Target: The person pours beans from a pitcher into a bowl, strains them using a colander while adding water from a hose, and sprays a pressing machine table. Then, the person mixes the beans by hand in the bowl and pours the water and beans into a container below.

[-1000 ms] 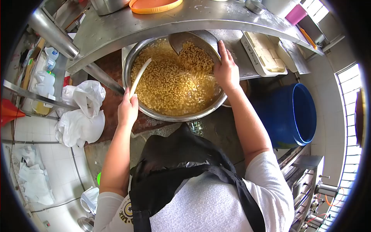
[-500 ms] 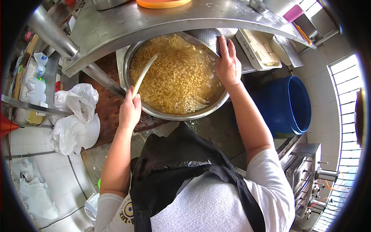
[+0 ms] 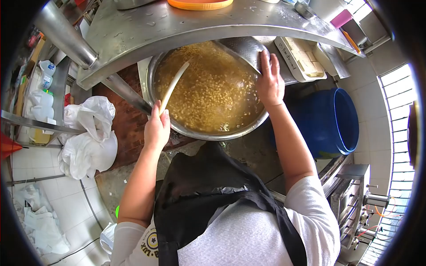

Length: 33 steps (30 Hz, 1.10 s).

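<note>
A large round metal basin (image 3: 222, 136) holds cloudy liquid and many small yellowish beans or grains (image 3: 199, 95). At its left rim, my left hand (image 3: 157, 128) is wrapped round a pale curved hose or stick (image 3: 172, 88), whose far end hangs over the liquid. My right hand (image 3: 270, 82) grips the rim of a perforated metal colander (image 3: 244, 49), tilted over the basin's back right part, partly under the shelf edge.
A steel shelf (image 3: 195, 20) crosses above the basin's back. A blue barrel (image 3: 330, 122) stands right, below a white tray (image 3: 297, 60) of pale blocks. White bags (image 3: 91, 133) lie left. A metal post (image 3: 66, 37) slants down at left.
The colander has tipped, and the heap of beans seen in it has gone into the basin. My right hand has moved with it. The view has shifted slightly.
</note>
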Tool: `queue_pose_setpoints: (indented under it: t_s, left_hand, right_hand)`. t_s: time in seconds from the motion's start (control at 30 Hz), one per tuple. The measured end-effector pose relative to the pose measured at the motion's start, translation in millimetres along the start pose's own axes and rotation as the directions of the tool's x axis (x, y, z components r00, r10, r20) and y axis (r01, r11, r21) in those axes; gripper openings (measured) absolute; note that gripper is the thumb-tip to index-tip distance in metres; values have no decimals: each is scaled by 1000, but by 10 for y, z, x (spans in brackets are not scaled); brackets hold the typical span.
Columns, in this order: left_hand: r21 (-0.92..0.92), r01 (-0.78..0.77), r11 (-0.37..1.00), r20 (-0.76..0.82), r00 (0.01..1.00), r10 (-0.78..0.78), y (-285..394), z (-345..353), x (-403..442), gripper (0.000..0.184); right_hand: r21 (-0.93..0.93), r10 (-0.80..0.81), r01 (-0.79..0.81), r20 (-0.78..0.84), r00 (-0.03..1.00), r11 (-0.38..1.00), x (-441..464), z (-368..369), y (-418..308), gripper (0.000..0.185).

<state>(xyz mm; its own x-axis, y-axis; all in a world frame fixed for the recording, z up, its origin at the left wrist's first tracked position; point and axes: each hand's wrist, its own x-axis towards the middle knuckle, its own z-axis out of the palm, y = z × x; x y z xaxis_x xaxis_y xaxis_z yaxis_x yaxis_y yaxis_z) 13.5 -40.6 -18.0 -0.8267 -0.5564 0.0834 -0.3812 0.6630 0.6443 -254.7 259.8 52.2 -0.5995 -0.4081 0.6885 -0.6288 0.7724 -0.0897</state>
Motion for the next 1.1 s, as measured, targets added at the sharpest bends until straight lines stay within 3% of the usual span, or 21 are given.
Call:
queue_pose_setpoints:
  t_s: [0.17, 0.33, 0.43, 0.5, 0.7, 0.77, 0.87, 0.93, 0.97, 1.03, 1.1]
  left_hand:
    - [-25, -38, 999, -35, 999, 37, -39, 37, -5, 54]
    - [-71, -17, 997, -72, 997, 12, 40, 46, -25, 53]
    - [-69, -27, 997, -54, 998, 24, 62, 15, -19, 54]
    - [-41, 11, 999, -14, 1000, -12, 82, -12, -9, 53]
    - [-15, -65, 998, -36, 997, 65, 23, 23, 9, 54]
    - [4, -84, 996, -61, 995, 84, 22, 30, 9, 54]
    - [-6, -41, 999, -53, 998, 41, 104, 10, -14, 53]
    - [-6, -35, 999, -60, 998, 34, 84, 33, -9, 53]
    - [-6, -28, 1000, -65, 998, 27, 74, 46, -8, 53]
    - [-7, -35, 999, -77, 996, 35, 63, 65, 8, 53]
    - [-7, -43, 999, -89, 995, 42, 68, 75, -2, 52]
  right_hand:
    - [5, 49, -48, -90, 995, 999, 103, -178, 113, 83]
    - [133, 276, -282, 58, 959, 950, 58, -257, 160, 84]
    - [10, 325, -331, 156, 933, 944, 79, -231, 185, 82]
    - [-4, 265, -268, 152, 952, 964, 77, -135, 223, 77]
    - [23, 219, -242, 348, 912, 970, 161, 157, 87, 81]
    - [12, 268, -306, 448, 853, 952, 133, 235, 41, 84]
    - [-10, 337, -372, 449, 827, 928, 46, 439, 95, 85]
    - [-9, 457, -535, 531, 713, 845, 42, 463, 143, 85]
    - [-9, 455, -532, 530, 716, 847, 37, 475, 160, 85]
    - [22, 516, -715, 677, 525, 699, 48, 378, 97, 85]
    - [51, 519, -743, 683, 514, 668, 20, 339, 19, 87]
